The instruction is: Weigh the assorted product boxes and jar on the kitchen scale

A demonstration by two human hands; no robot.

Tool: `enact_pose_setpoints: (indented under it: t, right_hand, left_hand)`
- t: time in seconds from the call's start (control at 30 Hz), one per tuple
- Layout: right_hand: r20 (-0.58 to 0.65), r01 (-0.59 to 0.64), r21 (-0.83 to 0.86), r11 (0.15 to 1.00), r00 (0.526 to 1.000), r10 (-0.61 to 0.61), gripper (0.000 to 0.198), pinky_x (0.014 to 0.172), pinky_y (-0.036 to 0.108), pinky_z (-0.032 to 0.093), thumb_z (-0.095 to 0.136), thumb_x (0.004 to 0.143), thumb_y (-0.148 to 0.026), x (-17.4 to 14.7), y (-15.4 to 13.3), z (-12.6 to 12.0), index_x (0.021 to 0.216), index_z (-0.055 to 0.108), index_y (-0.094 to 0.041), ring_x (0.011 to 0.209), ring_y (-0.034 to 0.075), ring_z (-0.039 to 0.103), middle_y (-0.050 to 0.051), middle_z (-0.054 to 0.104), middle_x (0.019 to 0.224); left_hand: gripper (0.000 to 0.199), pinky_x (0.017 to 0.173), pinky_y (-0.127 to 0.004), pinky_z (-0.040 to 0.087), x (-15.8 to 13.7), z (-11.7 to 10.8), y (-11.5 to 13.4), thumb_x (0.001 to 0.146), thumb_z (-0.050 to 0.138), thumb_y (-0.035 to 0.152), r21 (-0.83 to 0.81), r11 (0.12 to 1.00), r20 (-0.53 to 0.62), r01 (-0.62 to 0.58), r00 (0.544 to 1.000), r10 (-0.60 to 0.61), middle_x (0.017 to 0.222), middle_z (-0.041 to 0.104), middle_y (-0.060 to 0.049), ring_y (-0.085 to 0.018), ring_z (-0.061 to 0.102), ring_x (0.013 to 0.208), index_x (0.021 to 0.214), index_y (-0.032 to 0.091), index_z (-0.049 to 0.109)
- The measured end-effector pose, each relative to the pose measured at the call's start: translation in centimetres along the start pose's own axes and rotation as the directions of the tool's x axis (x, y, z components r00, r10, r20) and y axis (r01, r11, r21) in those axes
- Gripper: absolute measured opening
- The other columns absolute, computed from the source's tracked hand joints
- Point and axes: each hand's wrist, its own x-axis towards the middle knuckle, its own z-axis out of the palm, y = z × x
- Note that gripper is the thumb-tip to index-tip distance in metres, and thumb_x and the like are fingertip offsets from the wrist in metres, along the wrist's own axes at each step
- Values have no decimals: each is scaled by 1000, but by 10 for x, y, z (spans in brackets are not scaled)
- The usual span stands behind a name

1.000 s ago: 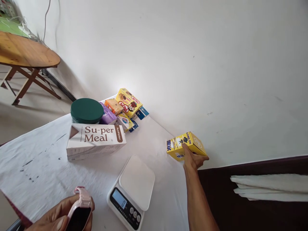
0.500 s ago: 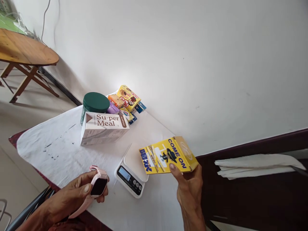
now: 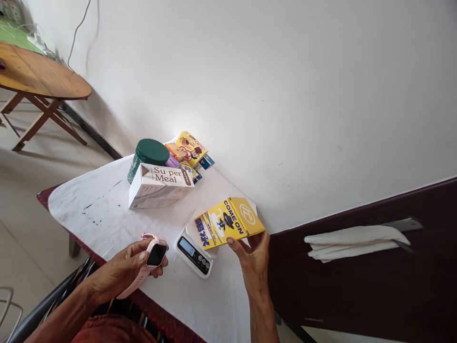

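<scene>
A pink smartwatch [image 3: 157,253] with a dark screen and a loose strap is pinched in my left hand [image 3: 126,264], left of the scale. My right hand [image 3: 255,262] grips the right end of a yellow box [image 3: 223,224] marked "COME ON", thumb on its near lower edge and fingers mostly hidden behind. The box lies over the plate of a white kitchen scale [image 3: 194,255] and covers much of it; whether it bears its weight there I cannot tell. The scale's small display is lit, its digits hard to read.
On the white-covered table [image 3: 96,195] stand a "Su-per Meal" carton [image 3: 164,186], a green-lidded tub [image 3: 152,151] and several small snack packs [image 3: 193,146]. The wall borders the table's far side. A folded white cloth [image 3: 357,242] lies at right; a round wooden table [image 3: 46,71] stands far left.
My right hand has brought the yellow box leftward, further over the scale plate. The camera view has shifted slightly. My left hand still holds the watch.
</scene>
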Motion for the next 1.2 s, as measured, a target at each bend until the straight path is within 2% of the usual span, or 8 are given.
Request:
enact_pose_setpoints:
  t: [0.07,0.17,0.3,0.57,0.7,0.87,1.03,1.2]
  right_hand:
    - [-76,18,23,1000,997,-16,94,104,54,53,91,64,-53,-6,2,-4,140,43,-25,135,35,56,18,54,149]
    - [-325,48,136,990,946,-1,79,105,58,50,66,81,-73,-19,4,-5,138,43,-23,137,36,55,19,52,147]
    - [-501,48,164,985,865,41,64,107,59,49,55,89,-72,-34,9,7,130,46,-23,138,34,54,17,54,143]
    - [-389,44,-16,999,920,-47,90,113,57,44,80,75,-64,-25,9,24,142,36,-23,147,34,43,22,42,157]
    - [-353,22,-92,996,934,-53,99,105,55,52,88,68,-57,-16,4,32,144,35,-22,138,35,53,21,54,148]
    - [-351,13,-153,988,934,-67,81,86,44,62,90,66,-55,-13,-7,38,129,52,-21,117,32,66,16,68,129]
    - [-360,-8,-101,995,933,-28,81,84,44,63,94,59,-51,-24,-19,31,123,57,-20,114,34,69,15,71,122]
    - [-153,55,-9,998,987,-56,80,86,44,62,92,65,-47,-43,-34,31,132,57,-21,112,33,70,14,70,126]
  left_hand:
    - [43,84,-32,42,-1,-1,-1,81,88,42,-8,1000,14,-3,1000,3,100,76,-9,-19,63,86,115,16,80]
    - [41,85,-32,42,-2,-4,-2,82,88,41,-22,1000,26,1,1000,-1,100,77,-9,-19,65,87,114,16,80]
    - [42,84,-32,42,-3,-5,-2,82,87,41,-35,999,46,-11,999,12,101,78,-9,-18,64,87,116,18,80]
    - [38,83,-33,40,-3,2,0,85,85,39,-33,998,90,-51,995,54,100,73,-9,-20,61,87,115,17,80]
    - [38,80,-32,40,-1,4,0,84,85,42,-16,999,113,-51,992,52,99,72,-9,-20,60,86,112,16,80]
    - [40,78,-32,41,-1,2,-1,83,86,42,3,999,149,-35,988,34,95,72,-9,-19,61,83,112,17,80]
    - [45,79,-29,44,-5,-2,-1,80,89,46,11,1000,156,-22,988,20,96,75,-8,-16,64,81,113,17,79]
    - [53,72,-30,48,-14,9,-6,71,94,49,46,993,203,112,972,-119,100,77,-11,-17,69,70,112,19,78]
